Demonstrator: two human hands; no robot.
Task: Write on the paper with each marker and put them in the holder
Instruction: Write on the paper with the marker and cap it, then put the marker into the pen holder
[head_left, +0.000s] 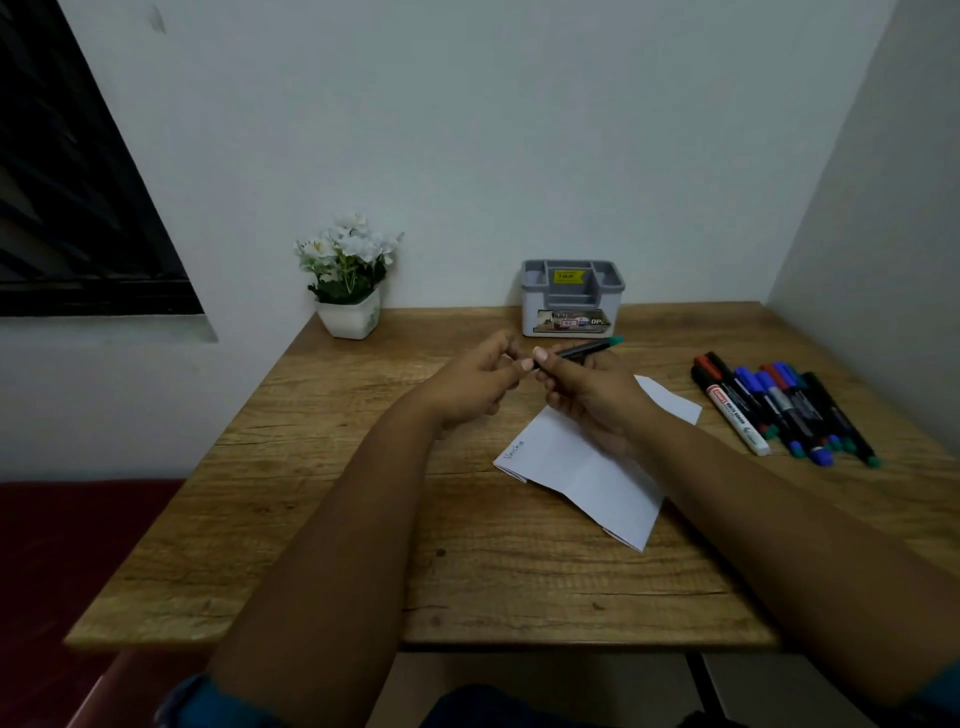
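Observation:
My right hand (587, 389) grips a black marker with a green end (584, 349), held level above the table with the green end pointing right. My left hand (480, 376) closes its fingertips on the marker's left end, where the cap or tip is hidden by the fingers. A folded white paper (587, 467) lies below my right hand, with a short handwritten word near its left corner. The grey and white holder (573, 299) stands at the back of the table, and no markers show in it. Several more markers (779, 408) lie in a row at the right.
A white pot of artificial flowers (349, 283) sits at the table's back left corner. The wooden table (363, 519) meets walls at the back and right. A dark window is at the upper left, and a red surface lies left of the table.

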